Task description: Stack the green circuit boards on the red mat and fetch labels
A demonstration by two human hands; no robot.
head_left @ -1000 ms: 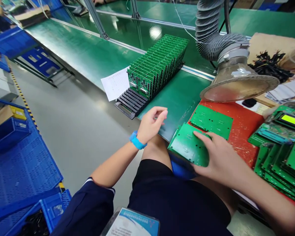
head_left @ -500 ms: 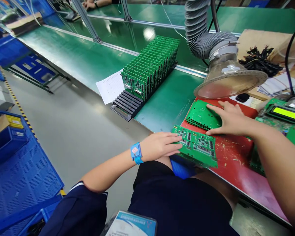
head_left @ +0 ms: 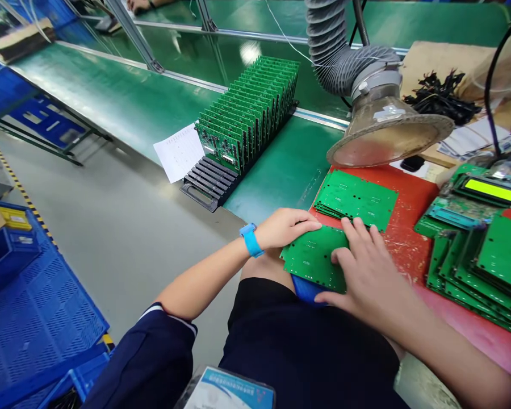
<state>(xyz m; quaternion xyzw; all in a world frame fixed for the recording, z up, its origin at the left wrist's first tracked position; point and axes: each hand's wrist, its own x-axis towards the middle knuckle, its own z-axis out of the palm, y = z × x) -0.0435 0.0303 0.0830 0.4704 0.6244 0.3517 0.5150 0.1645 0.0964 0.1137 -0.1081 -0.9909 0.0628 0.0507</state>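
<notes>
While you sit at the near edge of the bench [head_left: 293, 170], your lap in black shorts [head_left: 306, 346] fills the bottom of the view, with a clear-sleeved badge card [head_left: 230, 391] hanging just below it. Your right hand [head_left: 366, 272] lies flat on a green rectangular circuit board [head_left: 313, 258], fingers [head_left: 357, 233] spread and pressing on its top face, thumb curled round the near edge. Your left hand [head_left: 287, 227], with a bright blue wrist strap [head_left: 251, 240] behind it, has its fingers extended and nearly closed together, touching the board's left far corner; neither hand is wrapped fully around it. The board sits plain side up and slightly tilted, at the front edge of the red mat [head_left: 413, 199], overhanging a blue object [head_left: 306, 288] at your knee.

Just beyond it on the mat lies a small flat stack of similar green boards [head_left: 357, 199], close to your fingertips but apart from the held board. To your right, overlapping green boards [head_left: 485, 267] are fanned out, and behind them sits a unit with a lit yellow-green display [head_left: 491, 190].

Farther off, a worn metal extraction hood [head_left: 387, 133] on a grey ribbed hose [head_left: 336, 51] hangs over the mat. To its left, a black slotted rack [head_left: 208, 182] holds a long row of upright green boards [head_left: 251, 111], with a white printed sheet [head_left: 179, 152] beside it on the green bench surface.
</notes>
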